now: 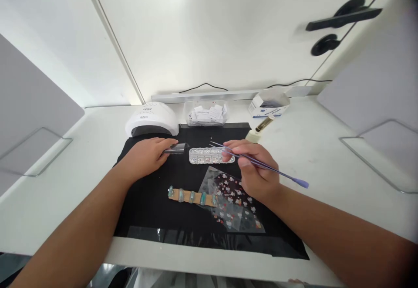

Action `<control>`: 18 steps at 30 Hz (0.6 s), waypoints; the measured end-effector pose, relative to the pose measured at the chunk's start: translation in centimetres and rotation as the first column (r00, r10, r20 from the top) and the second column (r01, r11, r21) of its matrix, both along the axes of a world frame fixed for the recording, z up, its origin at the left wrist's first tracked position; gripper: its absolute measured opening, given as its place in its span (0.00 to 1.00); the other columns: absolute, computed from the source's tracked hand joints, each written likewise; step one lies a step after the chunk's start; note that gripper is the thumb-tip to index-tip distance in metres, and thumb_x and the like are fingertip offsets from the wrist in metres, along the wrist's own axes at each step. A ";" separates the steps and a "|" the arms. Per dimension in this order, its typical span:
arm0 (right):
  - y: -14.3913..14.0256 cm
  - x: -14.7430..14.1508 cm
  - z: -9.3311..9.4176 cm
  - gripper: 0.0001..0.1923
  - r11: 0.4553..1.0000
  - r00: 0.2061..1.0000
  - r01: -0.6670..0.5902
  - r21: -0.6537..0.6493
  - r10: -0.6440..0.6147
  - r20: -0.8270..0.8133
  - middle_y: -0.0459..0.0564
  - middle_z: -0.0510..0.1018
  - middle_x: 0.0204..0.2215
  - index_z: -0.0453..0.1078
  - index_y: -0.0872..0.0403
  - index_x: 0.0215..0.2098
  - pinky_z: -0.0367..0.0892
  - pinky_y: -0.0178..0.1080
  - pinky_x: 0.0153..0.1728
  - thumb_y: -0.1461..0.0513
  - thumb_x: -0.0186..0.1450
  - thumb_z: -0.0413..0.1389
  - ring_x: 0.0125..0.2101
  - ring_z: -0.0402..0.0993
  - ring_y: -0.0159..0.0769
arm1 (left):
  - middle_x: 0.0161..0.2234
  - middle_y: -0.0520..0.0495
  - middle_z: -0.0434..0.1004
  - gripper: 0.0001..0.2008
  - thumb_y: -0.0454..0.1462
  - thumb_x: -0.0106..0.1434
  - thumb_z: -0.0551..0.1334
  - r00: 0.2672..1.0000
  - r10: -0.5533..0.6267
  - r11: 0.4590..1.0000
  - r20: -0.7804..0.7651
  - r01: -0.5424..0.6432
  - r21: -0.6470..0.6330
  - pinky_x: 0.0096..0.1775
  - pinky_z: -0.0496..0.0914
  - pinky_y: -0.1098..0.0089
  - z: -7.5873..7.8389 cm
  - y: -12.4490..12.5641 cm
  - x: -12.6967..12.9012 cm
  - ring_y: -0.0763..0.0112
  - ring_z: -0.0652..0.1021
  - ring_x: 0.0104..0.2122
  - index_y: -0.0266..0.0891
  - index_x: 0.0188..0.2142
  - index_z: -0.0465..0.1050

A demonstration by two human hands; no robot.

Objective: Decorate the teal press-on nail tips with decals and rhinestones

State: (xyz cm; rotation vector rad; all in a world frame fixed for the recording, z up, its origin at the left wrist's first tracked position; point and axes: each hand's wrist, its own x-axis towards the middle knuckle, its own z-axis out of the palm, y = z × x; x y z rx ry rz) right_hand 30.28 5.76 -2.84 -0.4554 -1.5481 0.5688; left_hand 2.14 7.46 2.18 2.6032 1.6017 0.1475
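Forearms frame the black mat (146, 209): right hand (254, 170) pinches tweezers (261, 164) over the gem tray (210, 155), left hand (146, 155) grips a dark bottle (176, 149); a slip could scatter gems.

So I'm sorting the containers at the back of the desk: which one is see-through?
The clear plastic tub behind the black mat, stuffed with small white packets. The box to its right is opaque white-and-blue cardboard, and the nail lamp to its left is solid white.

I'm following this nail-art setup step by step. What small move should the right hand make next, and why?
Probably lower the tweezers tip into the rhinestone case. The right hand holds them just above its compartments, while the left hand grips a dark bottle beside it.
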 end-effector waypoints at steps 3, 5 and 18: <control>-1.5 -0.3 1.1 0.12 0.994 0.994 -0.112 0.008 0.112 0.020 0.45 0.81 0.32 0.71 0.44 0.47 0.67 0.57 0.55 0.58 0.72 0.47 0.35 0.79 0.38 | 0.45 0.47 0.78 0.19 0.38 0.66 0.53 0.996 -0.013 1.000 0.088 0.011 0.026 0.41 0.71 0.67 0.9 -1.1 0.7 0.64 0.78 0.40 0.44 0.56 0.67; -2.5 -0.3 2.1 0.14 0.968 0.966 -0.250 0.012 0.248 0.075 0.47 0.83 0.35 0.70 0.44 0.51 0.66 0.59 0.57 0.56 0.72 0.46 0.40 0.80 0.40 | 0.39 0.50 0.79 0.18 0.39 0.67 0.53 0.990 -0.036 0.999 0.138 0.034 0.014 0.36 0.70 0.72 1.5 -1.9 1.3 0.69 0.78 0.34 0.45 0.55 0.66; -3.0 -1.7 2.3 0.14 0.920 0.916 -0.352 0.170 0.302 0.263 0.55 0.82 0.42 0.66 0.51 0.53 0.72 0.57 0.52 0.59 0.72 0.45 0.47 0.79 0.42 | 0.41 0.48 0.80 0.14 0.39 0.65 0.54 0.991 -0.056 0.995 0.125 0.066 -0.077 0.36 0.69 0.67 1.0 -3.4 4.5 0.61 0.79 0.39 0.46 0.48 0.72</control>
